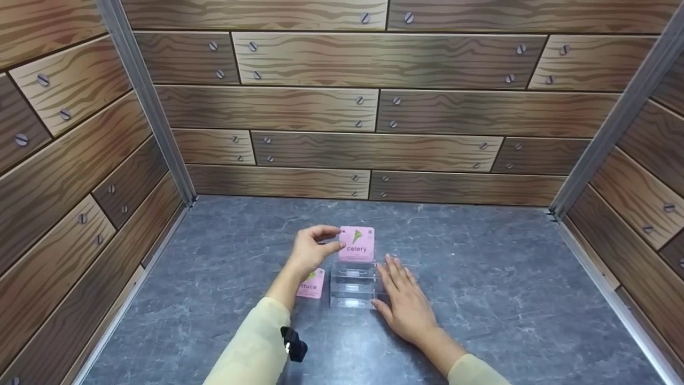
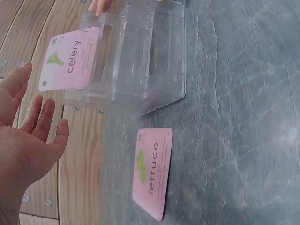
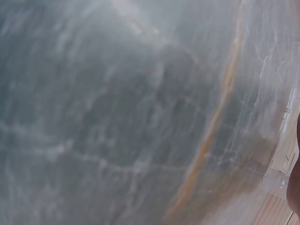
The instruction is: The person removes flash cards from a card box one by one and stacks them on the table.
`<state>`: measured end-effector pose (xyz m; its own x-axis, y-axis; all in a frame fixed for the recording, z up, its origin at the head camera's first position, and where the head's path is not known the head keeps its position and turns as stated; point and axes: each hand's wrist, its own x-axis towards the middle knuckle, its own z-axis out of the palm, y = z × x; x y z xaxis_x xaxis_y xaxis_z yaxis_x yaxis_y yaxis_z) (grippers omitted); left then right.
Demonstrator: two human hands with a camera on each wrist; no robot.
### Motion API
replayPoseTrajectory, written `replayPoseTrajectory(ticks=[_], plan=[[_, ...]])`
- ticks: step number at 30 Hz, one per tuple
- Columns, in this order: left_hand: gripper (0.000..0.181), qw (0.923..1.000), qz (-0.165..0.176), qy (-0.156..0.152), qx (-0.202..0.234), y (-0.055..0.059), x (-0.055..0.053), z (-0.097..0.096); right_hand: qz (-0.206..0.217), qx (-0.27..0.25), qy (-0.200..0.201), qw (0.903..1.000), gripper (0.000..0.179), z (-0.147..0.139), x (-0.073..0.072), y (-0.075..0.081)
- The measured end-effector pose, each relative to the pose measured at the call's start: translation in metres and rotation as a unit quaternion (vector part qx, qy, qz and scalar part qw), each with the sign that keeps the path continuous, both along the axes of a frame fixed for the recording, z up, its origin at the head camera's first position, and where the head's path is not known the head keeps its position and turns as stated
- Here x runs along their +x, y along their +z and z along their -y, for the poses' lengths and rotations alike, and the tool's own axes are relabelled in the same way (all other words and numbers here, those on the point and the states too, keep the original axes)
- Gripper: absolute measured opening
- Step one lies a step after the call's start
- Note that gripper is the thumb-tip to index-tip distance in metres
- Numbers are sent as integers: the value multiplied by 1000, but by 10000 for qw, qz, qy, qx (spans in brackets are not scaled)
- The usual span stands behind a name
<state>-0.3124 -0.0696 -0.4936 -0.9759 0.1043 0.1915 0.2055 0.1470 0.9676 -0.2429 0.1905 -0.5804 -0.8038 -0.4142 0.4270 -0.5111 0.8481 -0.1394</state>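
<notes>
A pink celery card (image 1: 357, 244) stands upright in the rear, top tier of a clear plastic tiered stand (image 1: 352, 295). My left hand (image 1: 312, 251) is at the card's left edge. In the left wrist view, the celery card (image 2: 70, 58) shows a small gap from the fingers, which are spread with nothing between them. Fingers extended, my right hand (image 1: 409, 307) lies along the right side of the stand. A pink lettuce card (image 2: 152, 171) lies flat left of the stand, partly covered by my left forearm in the head view. The stand's lower tiers hold no cards.
The grey marbled tabletop (image 1: 481, 278) spreads around the stand. Wood-plank patterned walls (image 1: 310, 109) enclose it at the back and both sides, with metal corner posts (image 1: 152, 107). A black wrist device (image 1: 294, 345) sits on my left sleeve.
</notes>
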Motion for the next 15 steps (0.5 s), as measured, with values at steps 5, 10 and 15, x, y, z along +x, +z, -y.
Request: replayPoseTrajectory(ticks=[5,10,15], plan=[[29,9995,22,32,319,-4,-4,-7,74,16,-35,10000,80,-1,0,0],[28,9988,33,171,463,-9,-6,-10,213,43,-32,9998,81,-1,1,0],[27,9982,-7,194,574,-14,-7,-12,148,20,-18,9999,81,0,2,-2]])
